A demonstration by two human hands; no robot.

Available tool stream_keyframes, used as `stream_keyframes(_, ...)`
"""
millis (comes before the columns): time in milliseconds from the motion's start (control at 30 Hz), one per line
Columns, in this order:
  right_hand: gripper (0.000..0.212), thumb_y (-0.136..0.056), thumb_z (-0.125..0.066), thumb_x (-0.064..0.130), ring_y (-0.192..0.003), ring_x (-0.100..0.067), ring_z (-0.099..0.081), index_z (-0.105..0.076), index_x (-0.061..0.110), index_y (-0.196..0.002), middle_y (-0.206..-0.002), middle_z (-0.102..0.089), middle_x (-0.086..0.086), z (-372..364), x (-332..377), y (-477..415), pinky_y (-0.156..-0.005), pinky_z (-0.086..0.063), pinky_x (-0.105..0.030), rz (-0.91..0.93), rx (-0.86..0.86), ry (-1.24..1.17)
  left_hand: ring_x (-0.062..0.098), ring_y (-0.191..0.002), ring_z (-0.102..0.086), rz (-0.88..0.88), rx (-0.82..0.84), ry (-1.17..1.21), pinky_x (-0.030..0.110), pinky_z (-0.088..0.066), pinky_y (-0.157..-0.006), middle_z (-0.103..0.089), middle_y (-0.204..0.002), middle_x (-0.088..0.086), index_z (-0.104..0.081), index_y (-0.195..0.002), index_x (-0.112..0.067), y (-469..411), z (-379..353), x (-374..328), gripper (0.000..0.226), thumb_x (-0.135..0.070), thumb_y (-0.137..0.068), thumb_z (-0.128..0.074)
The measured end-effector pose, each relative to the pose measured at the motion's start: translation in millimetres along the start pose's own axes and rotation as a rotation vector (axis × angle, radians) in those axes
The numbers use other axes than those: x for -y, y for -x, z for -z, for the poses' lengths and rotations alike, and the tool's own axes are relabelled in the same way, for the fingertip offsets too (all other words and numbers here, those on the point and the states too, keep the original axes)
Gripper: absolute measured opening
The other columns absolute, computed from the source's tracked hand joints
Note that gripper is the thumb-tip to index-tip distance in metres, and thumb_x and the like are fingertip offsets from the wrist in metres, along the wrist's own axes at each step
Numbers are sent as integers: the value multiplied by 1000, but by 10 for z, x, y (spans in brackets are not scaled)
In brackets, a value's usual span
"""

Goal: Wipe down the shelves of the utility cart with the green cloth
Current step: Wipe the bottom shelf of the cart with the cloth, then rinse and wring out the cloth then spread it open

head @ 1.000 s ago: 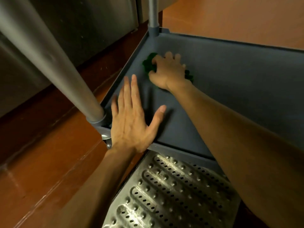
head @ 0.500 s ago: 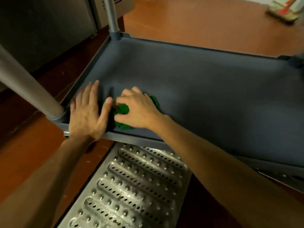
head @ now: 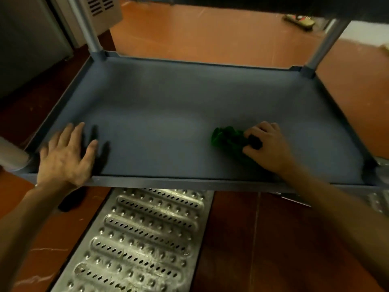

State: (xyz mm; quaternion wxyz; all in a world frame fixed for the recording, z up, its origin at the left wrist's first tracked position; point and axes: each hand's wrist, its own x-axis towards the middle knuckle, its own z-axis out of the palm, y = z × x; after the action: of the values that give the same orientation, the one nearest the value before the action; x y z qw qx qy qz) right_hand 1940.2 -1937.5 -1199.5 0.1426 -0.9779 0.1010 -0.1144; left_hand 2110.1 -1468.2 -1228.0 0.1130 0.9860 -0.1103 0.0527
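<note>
- Broadly, an orange-brown tiled floor (head: 210,36) fills the room beyond and below the cart, darker and scuffed close to the camera.
- The grey shelf (head: 168,106) of the utility cart (head: 308,71) spans most of the view. It is a shallow tray with a low raised rim on all four sides.
- A perforated metal drain grate (head: 143,239) is set into the floor and runs under the shelf's near rim.
- A steel cabinet (head: 27,43) stands at the far left, with a vented unit just beside it.
- The dark edge of an upper shelf (head: 231,3) crosses the top of the view.
- Grey posts rise from the shelf corners: the far-left post (head: 93,32), the far-right post (head: 329,41) and the near-left post (head: 11,154).
- The left hand (head: 65,159) lies flat with its fingers spread wide, palm down on the near-left corner of the shelf and its heel over the near rim.
- The right hand (head: 267,146) presses down right of centre and toward the near rim, its fingers curled round the cloth.
- The green cloth (head: 227,140) is bunched on the shelf floor, its free end sticking out to the left of the right hand.
- A small blurred brush-like thing (head: 299,20) lies on the far floor.
</note>
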Motion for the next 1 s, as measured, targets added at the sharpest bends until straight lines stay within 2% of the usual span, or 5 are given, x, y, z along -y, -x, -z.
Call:
stream_keyframes(333,24,-92,-63,35,-106,-20,-36,-64,25,-114,-105,-46,6,238,659,245,-87,-32,-31,-271,101,-277,38,-125,-47,-78,174,304,53,-39,-108,-52,-133,21,-45,-138,-10,500,634,-1021,44,-37,-105,-39)
stream_keyframes(533,9,-94,-61,25,-98,-15,-46,-59,27,-103,-100,-49,3,1125,1575,522,-78,-32,-22,-226,302,-361,26,-143,-37,-209,471,496,33,-29,-120,-38,-157,9,-31,-155,-18,996,1481,-1728,65,-23,-97,-60)
stream_keyframes(733,14,-97,-57,11,-84,2,-59,-59,23,-104,-93,-63,10,2462,2259,745,-76,-43,-25,-332,488,-540,27,-149,-28,-207,647,419,42,-31,-120,-17,-166,0,-12,-159,-32,1437,2695,-1919,88,-28,-91,-68)
stream_keyframes(867,17,-97,-53,3,-102,-11,-68,-64,12,-108,-103,-72,-2,3314,2654,983,-94,-53,-44,-317,605,-635,25,-150,-26,-158,778,417,41,-26,-122,-19,-165,0,-10,-158,-33,1692,3496,-1915,97,-31,-86,-75)
stream_keyframes(1000,17,-98,-55,10,-94,-12,-69,-64,23,-104,-96,-73,4,4196,3086,999,-91,-53,-46,-276,613,-728,19,-154,-10,-86,895,457,47,-21,-124,-10,-168,-4,-6,-159,-35,1952,4257,-1908,111,-48,-78,-80)
